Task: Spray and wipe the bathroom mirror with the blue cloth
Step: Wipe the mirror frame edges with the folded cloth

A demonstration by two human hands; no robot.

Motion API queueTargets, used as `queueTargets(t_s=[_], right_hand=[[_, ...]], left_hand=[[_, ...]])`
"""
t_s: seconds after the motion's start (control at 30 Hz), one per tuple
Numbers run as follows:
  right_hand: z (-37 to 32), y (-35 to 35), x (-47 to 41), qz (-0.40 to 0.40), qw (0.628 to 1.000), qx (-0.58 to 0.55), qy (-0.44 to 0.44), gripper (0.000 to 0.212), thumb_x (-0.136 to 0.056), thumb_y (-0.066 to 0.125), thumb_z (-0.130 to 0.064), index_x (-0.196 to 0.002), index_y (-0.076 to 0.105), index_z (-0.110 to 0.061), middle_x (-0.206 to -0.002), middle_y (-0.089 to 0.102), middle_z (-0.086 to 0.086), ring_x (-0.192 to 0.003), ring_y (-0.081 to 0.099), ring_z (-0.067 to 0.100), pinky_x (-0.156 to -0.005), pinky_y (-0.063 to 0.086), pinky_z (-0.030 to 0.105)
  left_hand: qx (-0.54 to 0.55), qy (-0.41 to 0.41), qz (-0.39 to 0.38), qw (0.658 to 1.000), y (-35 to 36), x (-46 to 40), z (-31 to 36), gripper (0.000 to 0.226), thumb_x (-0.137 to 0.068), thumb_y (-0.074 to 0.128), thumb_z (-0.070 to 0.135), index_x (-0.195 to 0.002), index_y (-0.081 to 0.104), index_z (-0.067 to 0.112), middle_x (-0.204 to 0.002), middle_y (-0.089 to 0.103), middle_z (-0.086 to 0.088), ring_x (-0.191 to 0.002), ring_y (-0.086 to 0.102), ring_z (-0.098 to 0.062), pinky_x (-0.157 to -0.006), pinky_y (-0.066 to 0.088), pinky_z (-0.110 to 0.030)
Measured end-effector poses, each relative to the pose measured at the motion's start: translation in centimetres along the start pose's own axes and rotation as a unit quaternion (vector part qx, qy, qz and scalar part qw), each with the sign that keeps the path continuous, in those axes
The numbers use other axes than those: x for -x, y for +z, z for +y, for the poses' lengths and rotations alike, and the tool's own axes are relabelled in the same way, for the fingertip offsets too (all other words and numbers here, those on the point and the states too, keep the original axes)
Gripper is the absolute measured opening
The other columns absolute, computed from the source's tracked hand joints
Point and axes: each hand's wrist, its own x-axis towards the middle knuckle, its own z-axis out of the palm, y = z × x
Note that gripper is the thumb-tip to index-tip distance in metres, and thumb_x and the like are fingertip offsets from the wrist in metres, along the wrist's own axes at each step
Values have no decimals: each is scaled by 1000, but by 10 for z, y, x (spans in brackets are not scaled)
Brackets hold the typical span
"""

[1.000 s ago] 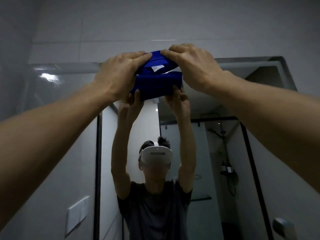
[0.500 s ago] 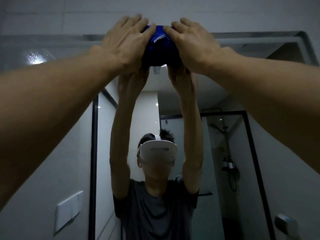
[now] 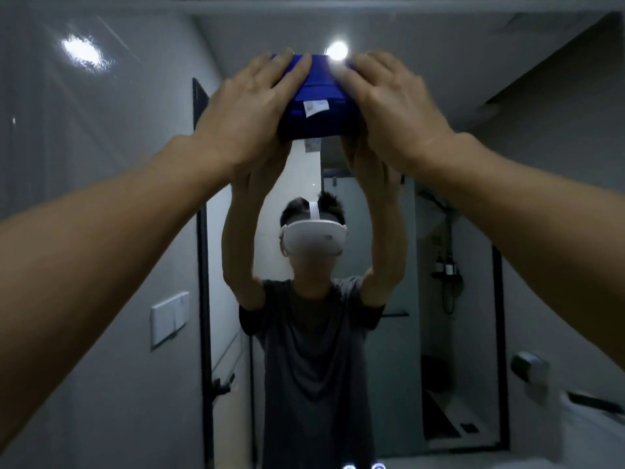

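The blue cloth (image 3: 316,106), folded into a thick pad, is pressed flat against the bathroom mirror (image 3: 101,164) in the upper centre of the frame, just below the reflected ceiling light (image 3: 337,50). The left hand (image 3: 252,110) covers the pad's left side and the right hand (image 3: 394,110) its right side. Both hands lie with fingers extended and flat; neither is curled round the cloth. A white label (image 3: 316,107) shows on the exposed face between them.

The step in hand is judged to be the wiping of the mirror's upper area. No spray bottle is in view, so whether spraying is complete cannot be told.

For a good result:

- Even pressure is to be kept through both palms, so that the whole pad stays in contact with the glass.
- The pad is to be drawn in straight, overlapping passes from the top downward, so that loosened liquid is carried into areas not yet wiped.
- The folded layers are to be held together; flat fingers give little hold, and the pad may slip or unfold if pressure is eased.
- The label side is best kept away from the glass.
- Streaks, such as those visible at upper left of the frame, are to be rechecked against the light.
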Motion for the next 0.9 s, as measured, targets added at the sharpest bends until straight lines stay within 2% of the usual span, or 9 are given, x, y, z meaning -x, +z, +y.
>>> queueTargets(t_s=[0.13,0.2,0.33,0.4,0.47,0.53,0.63,0.73,0.9], right_hand=[[-22,4,36,-29,999,-22,13,67,-97,55,-15,-155,22,-9,-157,27,22,-144,23,40,-116,22,51],[-32,8,55,-35,999,-19,11,70,-93,61,-15,-153,26,-8,-154,31,24,-142,28,43,-114,27,54],[-50,20,94,-5,1000,-16,9,64,-89,67,-17,-147,40,-6,-144,46,25,-132,44,45,-105,41,56],[-58,22,111,-2,1000,-18,11,63,-90,68,-17,-147,41,-7,-144,47,23,-132,45,43,-106,41,55],[-65,24,125,-3,1000,-16,12,63,-90,69,-17,-146,42,-8,-144,48,21,-131,46,41,-106,42,53],[-71,23,138,-16,999,-26,12,64,-89,70,-18,-146,43,-8,-144,48,22,-131,46,41,-106,42,53],[-81,20,157,-31,998,-44,11,62,-90,66,-14,-147,42,-7,-145,47,23,-132,44,42,-107,41,55],[-92,20,182,-36,997,-69,12,54,-94,45,-17,-147,42,-6,-146,46,23,-134,43,43,-108,38,54],[-121,32,236,-7,996,-87,30,50,-95,52,-4,-145,46,-8,-146,48,19,-134,44,39,-106,40,51]], left_hand=[[20,-7,-28,999,1,43,15,71,-98,53,23,-157,15,15,-162,20,-17,-148,21,-38,-116,23,-50],[28,3,-29,999,2,64,21,67,-98,51,22,-156,18,13,-161,23,-18,-147,23,-39,-116,24,-50],[44,13,-27,999,8,102,35,63,-94,31,28,-154,25,10,-158,30,-20,-144,29,-40,-115,30,-53],[47,13,-23,999,16,119,42,61,-96,40,22,-154,25,11,-158,30,-18,-145,29,-39,-115,32,-53],[42,4,-16,999,24,135,48,68,-95,57,14,-154,25,12,-159,30,-16,-145,29,-36,-116,32,-49],[50,-5,-14,999,29,149,57,74,-92,64,10,-154,25,13,-159,30,-14,-146,28,-35,-116,32,-48],[65,-14,-21,998,31,168,70,76,-89,66,6,-154,26,13,-159,31,-14,-145,29,-35,-114,34,-50],[72,-4,-39,997,33,189,79,76,-88,66,7,-154,27,12,-158,31,-16,-144,31,-37,-115,34,-51],[95,-1,-64,993,41,238,100,77,-87,65,6,-154,27,11,-159,29,-15,-146,28,-36,-116,30,-50]])
